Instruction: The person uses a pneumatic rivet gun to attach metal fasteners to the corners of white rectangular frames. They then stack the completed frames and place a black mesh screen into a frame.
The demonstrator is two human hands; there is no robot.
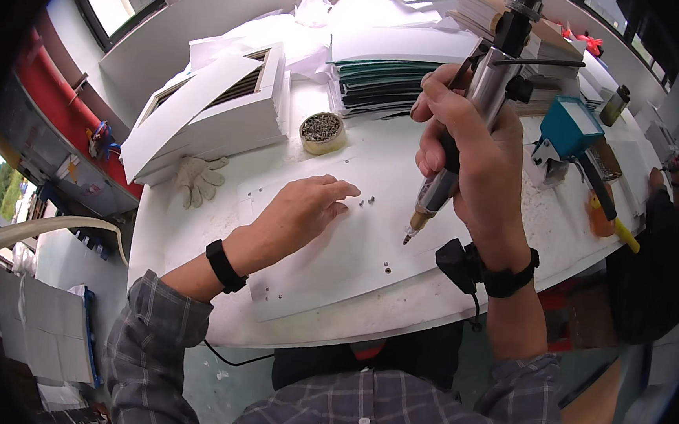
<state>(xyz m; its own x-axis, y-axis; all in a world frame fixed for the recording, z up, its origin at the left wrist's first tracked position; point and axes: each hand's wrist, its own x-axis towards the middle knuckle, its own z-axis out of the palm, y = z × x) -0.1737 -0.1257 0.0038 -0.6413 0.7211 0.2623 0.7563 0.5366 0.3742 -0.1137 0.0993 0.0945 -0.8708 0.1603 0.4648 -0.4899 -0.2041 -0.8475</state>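
My right hand is wrapped round a silver and black inline power screwdriver. The driver slants down to the left, its bit just over a white flat panel. My left hand rests low over the same panel, index finger stretched out and the others partly bent, with nothing visible in it. Two small screws stand just right of its fingertips. More small metal fasteners sit near the panel's front right edge. Beyond my left hand is a round tub full of small metal pieces.
A white glove lies by a stack of white frame-like panels on the left. Dark-edged sheets are piled at the back. To the right are a teal lamp-like tool, a yellow-handled tool and a small bottle.
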